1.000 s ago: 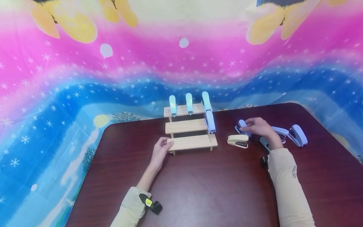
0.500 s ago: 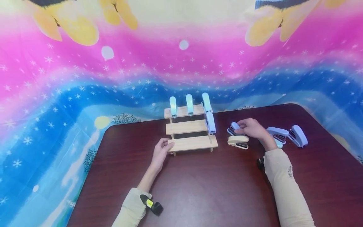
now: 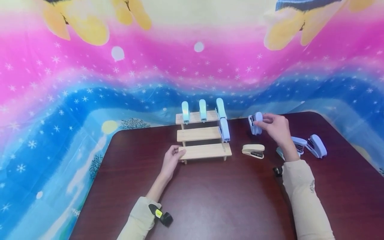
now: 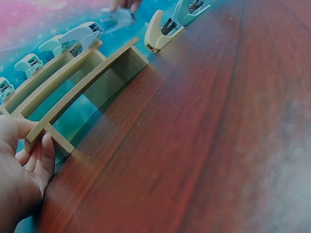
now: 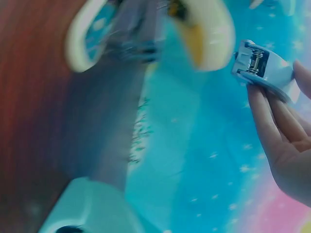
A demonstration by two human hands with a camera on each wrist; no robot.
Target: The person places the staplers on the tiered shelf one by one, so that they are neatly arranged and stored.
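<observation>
A three-step wooden stand (image 3: 204,151) is on the table. My left hand (image 3: 169,162) grips the left end of its lowest step, thumb on top and fingers beneath, as the left wrist view shows (image 4: 29,170). To the right of the stand, my right hand (image 3: 277,130) pinches a lavender-blue stapler (image 3: 255,128), held up off the table. In the right wrist view this stapler (image 5: 272,70) sits between thumb and fingers. Mint staplers (image 3: 203,109) stand along the top step. A lavender stapler (image 3: 224,130) stands at the right end of the middle step.
A cream stapler (image 3: 250,147) lies right of the stand. Farther right are two lavender staplers (image 3: 316,146) and a light blue one (image 3: 280,154), partly hidden by my right wrist. A patterned cloth (image 3: 156,63) hangs behind the dark red table (image 3: 210,200).
My right hand first shifted the lavender-blue stapler left, then lifted it off the table, higher and slightly back to the right. My left hand keeps its grip on the stand.
</observation>
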